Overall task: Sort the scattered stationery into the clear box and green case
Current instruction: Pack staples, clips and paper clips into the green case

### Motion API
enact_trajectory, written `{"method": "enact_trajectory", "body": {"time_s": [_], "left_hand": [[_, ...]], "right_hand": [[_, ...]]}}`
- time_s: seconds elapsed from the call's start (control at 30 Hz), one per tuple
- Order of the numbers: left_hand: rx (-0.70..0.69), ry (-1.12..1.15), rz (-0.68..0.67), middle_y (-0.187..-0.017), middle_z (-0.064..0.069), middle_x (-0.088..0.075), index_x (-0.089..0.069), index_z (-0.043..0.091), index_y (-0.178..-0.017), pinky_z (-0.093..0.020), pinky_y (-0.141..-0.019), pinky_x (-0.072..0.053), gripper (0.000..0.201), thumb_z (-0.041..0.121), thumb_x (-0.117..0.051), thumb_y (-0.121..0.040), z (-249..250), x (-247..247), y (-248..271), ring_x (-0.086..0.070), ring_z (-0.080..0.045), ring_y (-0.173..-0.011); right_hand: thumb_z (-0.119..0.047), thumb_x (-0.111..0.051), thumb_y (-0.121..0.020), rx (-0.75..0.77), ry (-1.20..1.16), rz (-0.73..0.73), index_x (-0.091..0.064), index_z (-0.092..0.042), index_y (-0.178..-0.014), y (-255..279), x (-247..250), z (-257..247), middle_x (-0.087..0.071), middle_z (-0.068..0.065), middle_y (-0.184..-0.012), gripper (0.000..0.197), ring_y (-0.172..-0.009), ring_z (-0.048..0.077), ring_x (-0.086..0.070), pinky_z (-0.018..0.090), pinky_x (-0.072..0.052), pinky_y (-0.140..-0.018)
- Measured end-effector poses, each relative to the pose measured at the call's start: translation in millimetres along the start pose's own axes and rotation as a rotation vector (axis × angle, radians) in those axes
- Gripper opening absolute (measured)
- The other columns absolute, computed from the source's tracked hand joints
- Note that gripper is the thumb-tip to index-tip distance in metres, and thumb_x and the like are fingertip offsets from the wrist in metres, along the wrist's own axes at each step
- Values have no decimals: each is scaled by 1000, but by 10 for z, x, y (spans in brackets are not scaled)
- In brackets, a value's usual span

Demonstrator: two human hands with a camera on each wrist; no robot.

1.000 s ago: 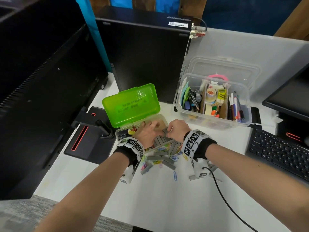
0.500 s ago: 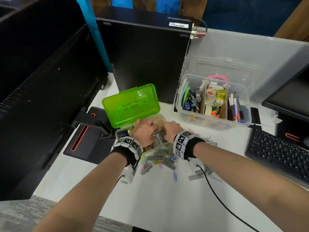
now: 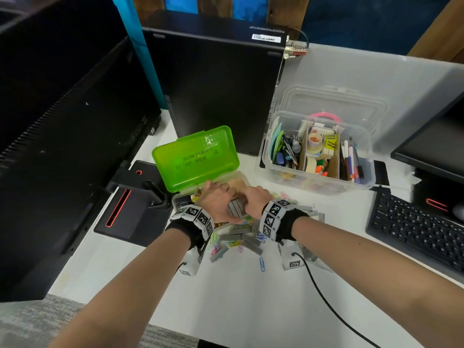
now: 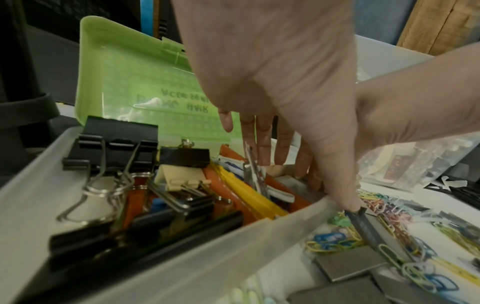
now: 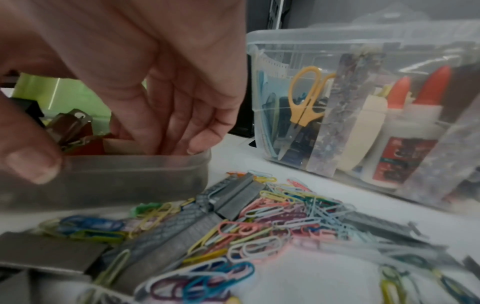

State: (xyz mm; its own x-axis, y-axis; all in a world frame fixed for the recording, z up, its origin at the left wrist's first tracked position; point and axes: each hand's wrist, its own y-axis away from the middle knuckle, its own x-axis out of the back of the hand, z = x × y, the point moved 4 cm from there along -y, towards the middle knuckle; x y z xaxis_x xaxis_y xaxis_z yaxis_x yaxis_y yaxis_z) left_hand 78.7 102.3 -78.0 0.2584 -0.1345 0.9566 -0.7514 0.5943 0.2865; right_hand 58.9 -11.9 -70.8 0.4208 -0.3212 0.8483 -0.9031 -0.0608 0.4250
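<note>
Head view: green case [image 3: 195, 159], glossy translucent lid propped up, frosted tray in front of it on the white table [image 3: 251, 297]. Both hands over the tray; clear box [image 3: 319, 182] to its right.

Left wrist view: left hand [image 4: 272, 67], fingers straight, reaching into the tray; black binder clips [image 4: 116, 139] inside.

Right wrist view: right hand [image 5: 145, 67], fingers loosely extended at the tray rim, grasp unclear. Coloured wire paper clips [image 5: 272, 211] and grey staple bars [image 5: 233, 197] lie beside the tray.
</note>
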Motion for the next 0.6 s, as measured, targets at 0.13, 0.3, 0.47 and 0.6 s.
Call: {"method": "enact_trajectory", "body": {"time_s": [0.13,0.3,0.47,0.6], "left_hand": [[-19,1,-7,-109,1,-56,-51,25,-120,-39,-95,-27,78,84,-49,-68,2,-6,-10,-48,-17,-105],[-38,-27,45,-119,-2,-49,-44,24,-127,-40,-101,-24,77,79,-49,-74,53,42,66,-43,-19,-113],[-68,54,176,-117,-1,-50,-50,23,-119,-37,-98,-27,39,51,-44,-91,201,216,113,-45,-20,-112],[-171,123,216,-106,-5,-51,-51,14,-111,-34,-83,-40,22,28,-40,-96,560,239,91,-50,-22,-99]], "right_hand": [[-8,-48,-87,16,-61,-8,-57,-18,-111,10,1,23,-63,15,-107,28,-100,36,-59,42,-51,-83],[-6,-47,-85,38,-124,20,-60,-20,-107,38,82,126,-65,10,-102,29,-95,31,-59,33,-48,-77],[-6,-49,-88,-1,-355,216,-61,-22,-101,189,294,493,-60,-3,-81,24,-77,18,-58,30,-50,-72],[-4,-51,-88,-71,-435,247,-63,-13,-103,446,250,817,-58,0,-76,22,-72,21,-55,32,-50,-71]]}}
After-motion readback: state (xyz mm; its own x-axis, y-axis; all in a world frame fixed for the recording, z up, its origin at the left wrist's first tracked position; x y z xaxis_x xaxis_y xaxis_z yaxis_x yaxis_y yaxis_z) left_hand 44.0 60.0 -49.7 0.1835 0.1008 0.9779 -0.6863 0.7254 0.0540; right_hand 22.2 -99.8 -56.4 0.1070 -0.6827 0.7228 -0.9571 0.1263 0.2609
